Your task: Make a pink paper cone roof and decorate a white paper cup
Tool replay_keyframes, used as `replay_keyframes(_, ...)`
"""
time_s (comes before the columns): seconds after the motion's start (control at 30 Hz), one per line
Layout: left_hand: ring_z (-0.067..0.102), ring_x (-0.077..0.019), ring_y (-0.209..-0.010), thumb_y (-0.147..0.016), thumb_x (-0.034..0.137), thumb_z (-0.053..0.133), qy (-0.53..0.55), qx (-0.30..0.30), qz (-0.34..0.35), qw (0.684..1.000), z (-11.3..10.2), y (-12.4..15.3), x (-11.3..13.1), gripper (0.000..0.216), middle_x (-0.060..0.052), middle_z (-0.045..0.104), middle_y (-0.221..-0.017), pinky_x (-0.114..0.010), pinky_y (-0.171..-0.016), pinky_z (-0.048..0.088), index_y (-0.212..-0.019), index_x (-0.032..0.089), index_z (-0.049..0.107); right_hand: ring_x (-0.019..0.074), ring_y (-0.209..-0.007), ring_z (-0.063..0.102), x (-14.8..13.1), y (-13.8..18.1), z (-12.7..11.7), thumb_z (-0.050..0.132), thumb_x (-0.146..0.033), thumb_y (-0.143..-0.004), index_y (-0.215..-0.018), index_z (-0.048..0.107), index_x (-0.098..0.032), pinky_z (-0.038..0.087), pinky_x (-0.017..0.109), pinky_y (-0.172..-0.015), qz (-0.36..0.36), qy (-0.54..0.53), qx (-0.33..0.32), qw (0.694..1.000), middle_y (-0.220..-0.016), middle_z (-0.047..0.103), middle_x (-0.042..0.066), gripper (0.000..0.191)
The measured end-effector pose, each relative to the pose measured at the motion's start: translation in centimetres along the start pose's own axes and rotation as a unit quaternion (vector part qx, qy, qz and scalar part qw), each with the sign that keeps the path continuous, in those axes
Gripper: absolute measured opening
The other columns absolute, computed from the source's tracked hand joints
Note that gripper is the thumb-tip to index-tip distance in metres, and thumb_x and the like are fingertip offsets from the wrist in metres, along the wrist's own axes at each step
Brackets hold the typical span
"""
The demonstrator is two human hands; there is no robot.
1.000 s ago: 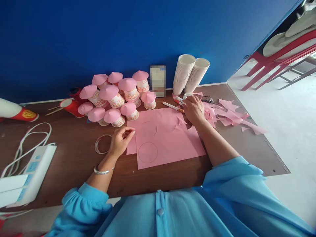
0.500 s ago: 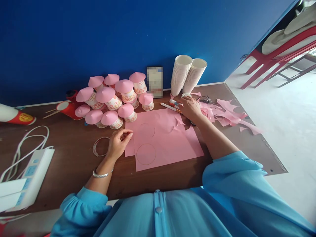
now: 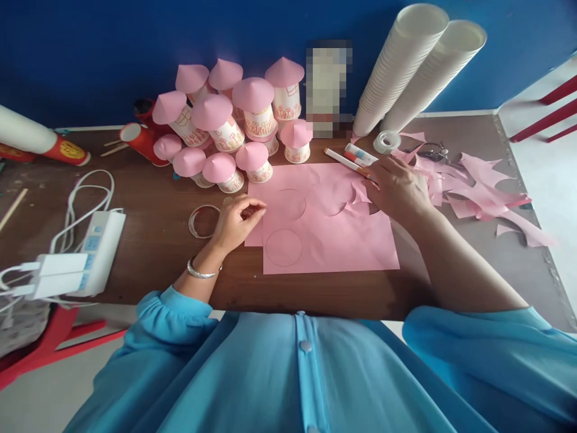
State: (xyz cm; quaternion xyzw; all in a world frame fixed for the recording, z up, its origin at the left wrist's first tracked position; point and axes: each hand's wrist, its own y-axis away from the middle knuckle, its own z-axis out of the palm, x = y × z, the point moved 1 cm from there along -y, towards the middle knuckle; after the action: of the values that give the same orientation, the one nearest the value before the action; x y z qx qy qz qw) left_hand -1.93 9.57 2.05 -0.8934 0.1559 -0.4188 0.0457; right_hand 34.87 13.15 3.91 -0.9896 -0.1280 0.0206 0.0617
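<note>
Over the last second the view has been tilted down and brought nearer, so that the desk (image 3: 148, 240) fills more of the picture; the things lying on it have hardly been shifted. The left hand (image 3: 237, 221) has been kept at the left edge of the pink paper (image 3: 333, 231), its thumb and forefinger pressed together just over that edge; whether the edge itself or some small scrap is pinched cannot be told. A thin ring (image 3: 204, 221) lies just beside that hand.

The right hand (image 3: 396, 189) has been drawn a little back from the far side of the desk and now rests at the far right corner of the sheet, beside the cut-out notches. Its fingers are curled loosely; a pen (image 3: 345, 160) and a glue stick (image 3: 360, 155) lie touching or just past the fingertips, and whether either is gripped cannot be told. A roll of tape (image 3: 386, 142) and pink offcuts (image 3: 487, 198) lie near.

Two circles are drawn on the sheet, uncut. From this it is judged that a tool is being fetched while the sheet is steadied.
</note>
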Motion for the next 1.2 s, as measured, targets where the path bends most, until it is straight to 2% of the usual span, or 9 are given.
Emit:
replay_keyframes(0.17,0.068,-0.0148,-0.084,-0.093,0.022,0.066,-0.085,-0.012,0.055,0.995,-1.0,0.7,1.7,0.011,-0.005,0.073,-0.098,-0.026,-0.075,0.057,-0.101,0.018,0.073,0.0296,-0.113,0.060,0.4,2.7,-0.1,0.042,-0.027,-0.104,-0.114,0.071,-0.016,0.043,0.036,-0.076,0.015,0.027,-0.026,0.999,-0.118,0.070,0.016,0.032)
replay_keyframes(0.3,0.069,-0.0167,-0.081,-0.091,0.023,0.070,-0.144,-0.030,-0.001,0.989,-1.2,1.5,1.9,0.020,-0.004,0.073,-0.097,-0.030,-0.075,0.057,-0.111,0.019,0.070,0.0299,-0.109,0.059,1.1,3.4,-0.4,0.042,-0.023,-0.104,-0.110,0.071,-0.014,0.037,0.037,-0.075,0.036,0.040,-0.034,0.998,-0.119,0.070,0.019,0.031)
replay_keyframes(0.4,0.071,-0.0196,-0.090,-0.088,0.024,0.076,-0.185,-0.046,-0.057,0.980,-0.5,2.0,2.2,0.036,-0.006,0.075,-0.110,-0.034,-0.084,0.057,-0.122,0.019,0.064,0.0301,-0.107,0.059,1.3,3.2,-0.3,0.042,-0.020,-0.103,-0.111,0.071,-0.014,0.034,0.038,-0.074,0.044,0.045,-0.032,0.997,-0.118,0.071,0.019,0.031)
replay_keyframes(0.57,0.072,-0.0275,-0.099,-0.083,0.031,0.081,-0.268,-0.046,-0.094,0.958,0.5,2.2,2.9,0.054,-0.008,0.074,-0.115,-0.038,-0.081,0.055,-0.130,0.021,0.056,0.0311,-0.109,0.060,1.7,2.9,0.3,0.044,-0.018,-0.101,-0.109,0.072,-0.014,0.038,0.038,-0.077,0.046,0.056,-0.025,0.997,-0.118,0.071,0.018,0.030)
replay_keyframes(0.67,0.073,-0.0268,-0.093,-0.082,0.031,0.082,-0.248,-0.041,-0.092,0.964,0.8,2.1,2.7,0.056,-0.008,0.076,-0.111,-0.037,-0.078,0.054,-0.129,0.021,0.055,0.0321,-0.113,0.060,2.2,3.0,0.5,0.046,-0.018,-0.098,-0.108,0.072,-0.016,0.042,0.039,-0.081,0.045,0.049,-0.017,0.998,-0.126,0.070,0.017,0.028)
replay_keyframes(0.83,0.073,-0.0226,-0.079,-0.080,0.029,0.082,-0.205,-0.032,-0.125,0.970,1.1,1.9,2.0,0.055,-0.003,0.076,-0.099,-0.035,-0.072,0.054,-0.128,0.022,0.056,0.0347,-0.110,0.062,2.6,3.3,0.0,0.046,-0.018,-0.094,-0.110,0.071,-0.017,0.047,0.043,-0.085,0.067,0.024,-0.015,0.997,-0.117,0.072,0.016,0.030)
replay_keyframes(0.93,0.073,-0.0236,-0.082,-0.081,0.030,0.081,-0.211,-0.031,-0.130,0.968,1.1,2.0,2.2,0.053,-0.006,0.076,-0.107,-0.037,-0.076,0.055,-0.128,0.021,0.056,0.0349,-0.106,0.064,2.7,3.5,-0.5,0.047,-0.018,-0.092,-0.114,0.070,-0.017,0.048,0.045,-0.086,0.072,0.015,-0.027,0.997,-0.117,0.072,0.016,0.032)
replay_keyframes(1.07,0.074,-0.0262,-0.091,-0.079,0.032,0.084,-0.226,-0.035,-0.114,0.967,1.1,2.2,3.0,0.058,-0.011,0.074,-0.118,-0.040,-0.081,0.056,-0.128,0.020,0.055,0.0369,-0.109,0.063,2.8,3.9,-0.9,0.053,-0.020,-0.088,-0.134,0.063,-0.018,0.049,0.045,-0.084,0.051,0.009,-0.029,0.998,-0.120,0.070,0.017,0.047)
replay_keyframes(1.2,0.075,-0.0261,-0.092,-0.081,0.024,0.082,-0.218,-0.057,-0.141,0.964,1.3,2.1,3.5,0.051,-0.010,0.076,-0.114,-0.041,-0.087,0.057,-0.125,0.019,0.057,0.0371,-0.100,0.063,2.8,4.2,-1.0,0.050,-0.018,-0.089,-0.127,0.067,-0.016,0.047,0.043,-0.073,0.078,0.050,-0.067,0.993,-0.119,0.067,0.021,0.041)
